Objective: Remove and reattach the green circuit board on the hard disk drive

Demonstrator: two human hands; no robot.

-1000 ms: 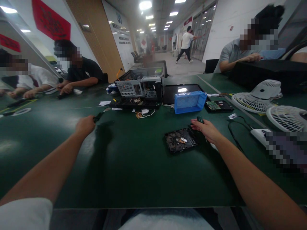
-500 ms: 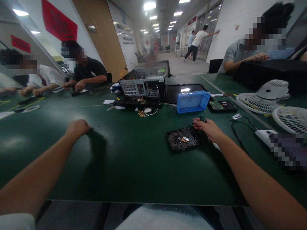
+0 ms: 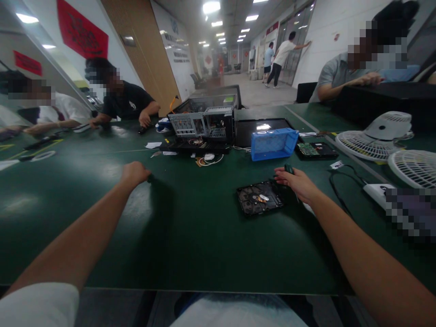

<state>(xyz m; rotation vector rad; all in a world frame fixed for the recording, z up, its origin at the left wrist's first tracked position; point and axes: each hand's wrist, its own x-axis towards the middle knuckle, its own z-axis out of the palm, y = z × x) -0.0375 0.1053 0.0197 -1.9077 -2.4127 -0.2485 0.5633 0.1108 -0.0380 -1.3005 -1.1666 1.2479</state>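
Since the earlier frame, my left hand (image 3: 135,174) has swung rightward, left of centre; I cannot tell its grip. My right hand (image 3: 297,183) pinches a slim, dark-green-handled tool (image 3: 289,169) beside the rectangular black metal hard drive (image 3: 259,199), right of centre.

The hard drive (image 3: 260,198) is black (with a silver patch), the box (image 3: 269,145) blue, 2 fans (image 3: 386,127) white.

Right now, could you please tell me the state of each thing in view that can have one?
Left hand: closed around a mostly hidden dark object
Right hand: gripping a green-handled screwdriver
Near hard drive: lying flat
Far hard drive: flat, green circuit board upward
Blue plastic bin: tipped on its side
Computer case: open, interior exposed
Rear white fan: lying face down
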